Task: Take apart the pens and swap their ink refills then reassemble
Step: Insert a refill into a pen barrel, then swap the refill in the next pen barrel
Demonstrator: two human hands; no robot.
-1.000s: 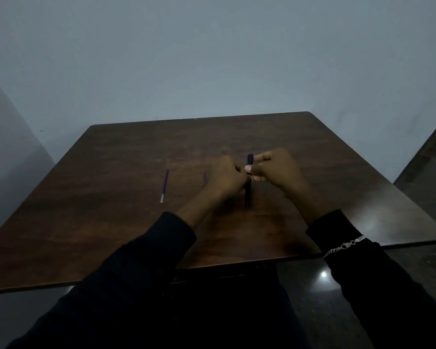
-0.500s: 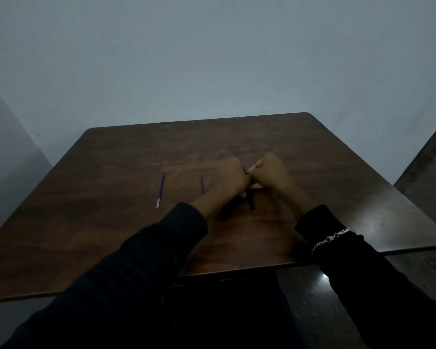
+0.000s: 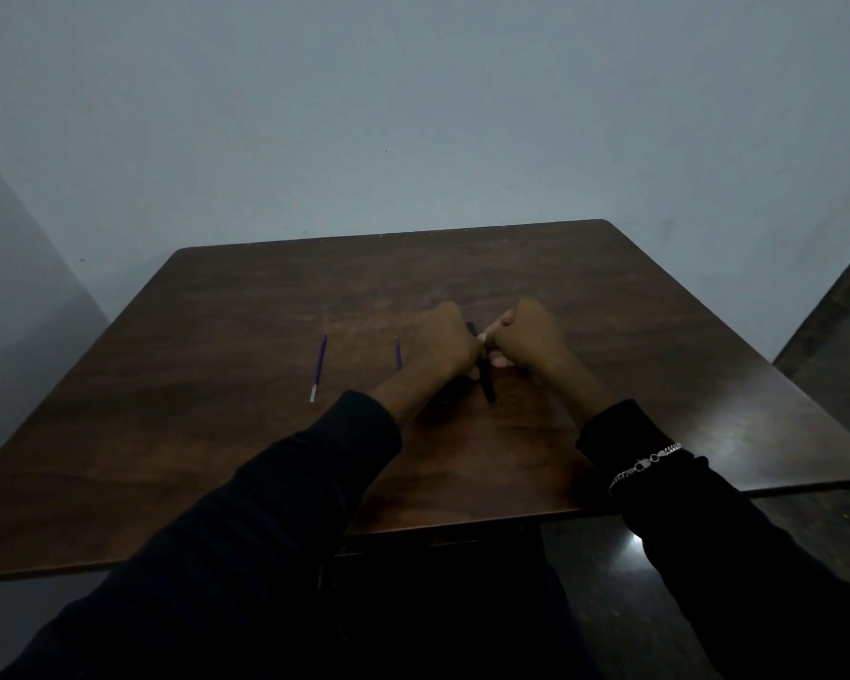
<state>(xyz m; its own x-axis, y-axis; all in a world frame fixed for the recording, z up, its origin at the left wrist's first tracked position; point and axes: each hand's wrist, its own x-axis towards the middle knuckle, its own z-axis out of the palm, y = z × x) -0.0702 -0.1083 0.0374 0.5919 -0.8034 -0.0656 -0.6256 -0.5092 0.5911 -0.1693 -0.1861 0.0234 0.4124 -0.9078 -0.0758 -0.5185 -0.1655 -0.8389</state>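
Purple refills [image 3: 318, 366] [image 3: 397, 353] lie left of hands [image 3: 441, 345] [image 3: 525, 338] gripping a pen [image 3: 486, 380].

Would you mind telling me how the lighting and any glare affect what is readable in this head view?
Head view: dim and underexposed; the dark pen between the left hand and right hand blurs into shadow; soft glare on the table at right; purple refill stays legible; wide-angle bending at edges.

Dark pen [image 3: 486, 380] gripped upright; two purple refills [image 3: 318, 366] [image 3: 397, 353] lie apart on the table [image 3: 658, 336]
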